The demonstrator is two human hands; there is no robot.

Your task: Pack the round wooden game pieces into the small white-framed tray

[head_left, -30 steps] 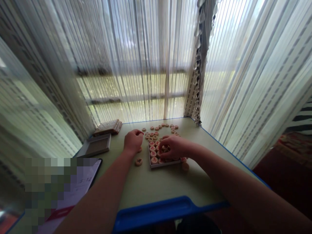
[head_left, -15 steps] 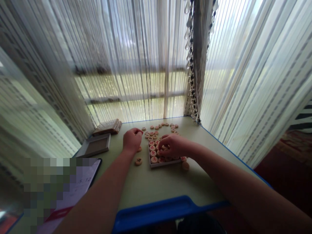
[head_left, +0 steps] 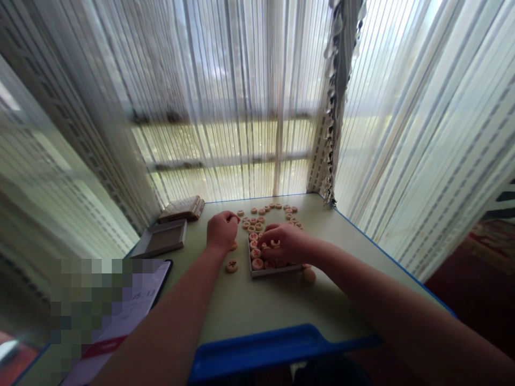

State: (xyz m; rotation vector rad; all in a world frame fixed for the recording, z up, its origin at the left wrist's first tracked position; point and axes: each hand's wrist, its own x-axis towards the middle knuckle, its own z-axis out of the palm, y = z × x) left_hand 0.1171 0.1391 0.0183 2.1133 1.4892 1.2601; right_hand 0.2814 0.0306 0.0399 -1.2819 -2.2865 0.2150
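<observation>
A shallow open box [head_left: 277, 271] holds rows of round wooden Chinese chess pieces [head_left: 257, 264] with red characters. My right hand [head_left: 287, 244] is over the box with bent fingers, its fingertips around a piece in the left part; the palm hides many pieces. Left of the box, my left hand [head_left: 222, 230] is closed, thumb against the fingers; what it holds, if anything, is hidden. Below it a loose piece with a dark character [head_left: 232, 266] lies on the table, and another piece [head_left: 233, 245] is partly covered by the hand. A blank-faced piece [head_left: 309, 275] rests by the box's near right corner.
More loose pieces [head_left: 253, 220] lie scattered behind the box. At the left are an empty box lid [head_left: 163, 239], a stack of books [head_left: 182, 208] and a tablet-like screen [head_left: 139, 300], partly pixelated. A blue trough [head_left: 257, 346] edges the pale green table; sheer curtains [head_left: 225, 134] hang behind.
The view has shifted slightly, so everything sits a little further right. My right hand's fingertips have moved slightly left over the box; my left hand stays closed in its place.
</observation>
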